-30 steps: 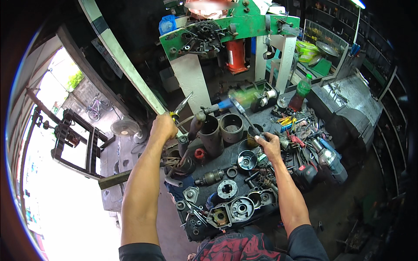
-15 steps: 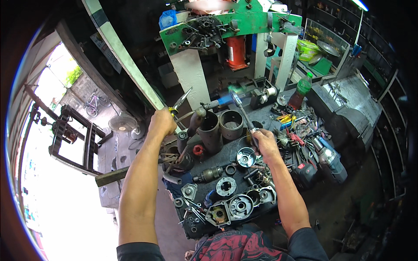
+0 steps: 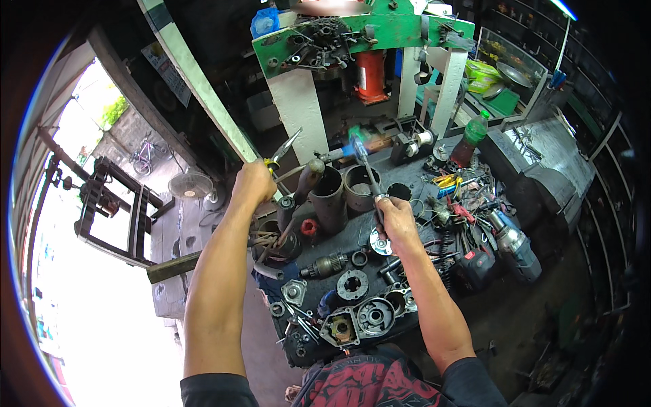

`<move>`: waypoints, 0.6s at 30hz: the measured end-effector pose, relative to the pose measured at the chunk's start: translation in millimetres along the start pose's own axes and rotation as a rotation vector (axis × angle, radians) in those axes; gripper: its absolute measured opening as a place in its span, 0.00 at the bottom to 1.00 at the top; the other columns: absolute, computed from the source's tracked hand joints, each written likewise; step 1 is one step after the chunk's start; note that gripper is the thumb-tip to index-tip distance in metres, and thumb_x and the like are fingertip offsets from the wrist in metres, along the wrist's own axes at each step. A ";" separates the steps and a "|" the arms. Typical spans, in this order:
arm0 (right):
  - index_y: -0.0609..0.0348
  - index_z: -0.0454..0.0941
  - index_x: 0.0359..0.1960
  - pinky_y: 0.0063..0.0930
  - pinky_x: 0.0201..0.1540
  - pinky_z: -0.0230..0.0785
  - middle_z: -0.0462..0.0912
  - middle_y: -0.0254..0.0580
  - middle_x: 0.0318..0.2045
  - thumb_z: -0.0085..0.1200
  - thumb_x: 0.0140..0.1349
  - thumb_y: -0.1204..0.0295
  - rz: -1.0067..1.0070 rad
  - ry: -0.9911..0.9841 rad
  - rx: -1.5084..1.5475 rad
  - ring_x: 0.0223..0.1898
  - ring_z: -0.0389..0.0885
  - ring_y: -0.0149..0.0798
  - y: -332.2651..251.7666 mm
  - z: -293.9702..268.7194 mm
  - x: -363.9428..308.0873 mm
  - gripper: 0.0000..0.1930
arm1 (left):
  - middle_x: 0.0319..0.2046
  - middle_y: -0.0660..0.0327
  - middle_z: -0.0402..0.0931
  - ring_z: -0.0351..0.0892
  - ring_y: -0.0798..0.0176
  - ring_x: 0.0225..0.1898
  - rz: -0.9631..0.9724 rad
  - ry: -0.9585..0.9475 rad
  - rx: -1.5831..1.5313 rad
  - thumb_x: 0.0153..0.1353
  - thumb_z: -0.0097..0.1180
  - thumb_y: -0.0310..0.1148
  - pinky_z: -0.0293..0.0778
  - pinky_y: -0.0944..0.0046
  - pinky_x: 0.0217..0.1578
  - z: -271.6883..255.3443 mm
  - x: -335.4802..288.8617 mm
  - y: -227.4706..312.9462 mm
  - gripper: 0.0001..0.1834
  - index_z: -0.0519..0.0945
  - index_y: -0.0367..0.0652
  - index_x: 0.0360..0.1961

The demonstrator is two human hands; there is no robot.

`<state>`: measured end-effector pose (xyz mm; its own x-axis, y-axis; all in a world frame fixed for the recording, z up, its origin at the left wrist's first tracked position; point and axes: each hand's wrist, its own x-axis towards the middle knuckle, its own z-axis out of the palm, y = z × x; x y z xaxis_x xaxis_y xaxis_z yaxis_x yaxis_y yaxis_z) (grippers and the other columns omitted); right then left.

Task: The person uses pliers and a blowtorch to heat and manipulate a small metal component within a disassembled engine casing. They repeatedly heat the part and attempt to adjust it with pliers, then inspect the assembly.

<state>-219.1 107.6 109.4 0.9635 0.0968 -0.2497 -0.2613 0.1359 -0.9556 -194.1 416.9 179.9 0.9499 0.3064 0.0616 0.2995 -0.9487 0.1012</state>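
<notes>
My left hand (image 3: 253, 183) is closed near the back left of the workbench. Pointed pliers (image 3: 288, 144) with yellow on the handles rise from its grip, jaws up and to the right. My right hand (image 3: 397, 222) is closed around the handle of a long metal tool that looks like a ratchet wrench (image 3: 366, 163). Its round head is up and away from me, beside a tool with a blue band (image 3: 347, 150). Below my right hand lies a shiny round metal part (image 3: 380, 242), partly covered by the hand. Two dark open cylinders (image 3: 330, 210) stand between my hands.
Gear parts, a flanged ring (image 3: 352, 285) and an opened metal housing (image 3: 375, 317) lie at the near edge. Hand tools, wires and a blue-grey power tool (image 3: 514, 247) crowd the right. A green-capped bottle (image 3: 470, 139) and a green press frame (image 3: 407, 32) stand behind.
My right hand has moved left with the wrench, now over the shiny round part. My left hand with the pliers has shifted only slightly. The view has tilted a little.
</notes>
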 end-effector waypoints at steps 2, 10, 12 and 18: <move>0.65 0.75 0.30 0.27 0.13 0.56 0.72 0.33 0.18 0.53 0.72 0.65 -0.002 0.002 0.004 0.13 0.67 0.28 0.9 0.9 0.5 0.16 | 0.44 0.35 0.83 0.85 0.37 0.50 -0.001 -0.002 0.020 0.57 0.60 0.26 0.81 0.46 0.51 1.0 0.9 -1.2 0.17 0.81 0.29 0.48; 0.65 0.76 0.29 0.26 0.13 0.57 0.71 0.33 0.18 0.53 0.71 0.63 0.013 0.030 -0.060 0.13 0.68 0.28 4.9 -0.1 5.6 0.16 | 0.47 0.37 0.84 0.85 0.40 0.52 -0.042 -0.086 0.037 0.53 0.63 0.27 0.82 0.49 0.53 2.9 9.5 -2.7 0.17 0.86 0.32 0.45; 0.65 0.77 0.31 0.26 0.13 0.57 0.72 0.33 0.18 0.53 0.71 0.63 0.029 0.016 -0.059 0.13 0.68 0.28 3.8 -0.2 5.4 0.16 | 0.47 0.37 0.84 0.85 0.40 0.52 -0.054 -0.091 0.054 0.54 0.63 0.28 0.82 0.50 0.53 3.5 10.8 -2.6 0.17 0.86 0.32 0.45; 0.65 0.77 0.33 0.25 0.14 0.57 0.72 0.33 0.18 0.52 0.72 0.63 0.056 0.017 -0.047 0.14 0.69 0.28 -1.1 0.8 2.6 0.16 | 0.46 0.37 0.85 0.86 0.40 0.51 -0.028 -0.071 0.053 0.53 0.64 0.27 0.82 0.50 0.52 4.3 11.2 -3.0 0.17 0.86 0.32 0.45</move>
<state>-216.4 108.5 109.9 0.9483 0.0866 -0.3052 -0.3122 0.0842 -0.9463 -183.9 422.9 176.0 0.9445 0.3282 -0.0116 0.3284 -0.9432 0.0495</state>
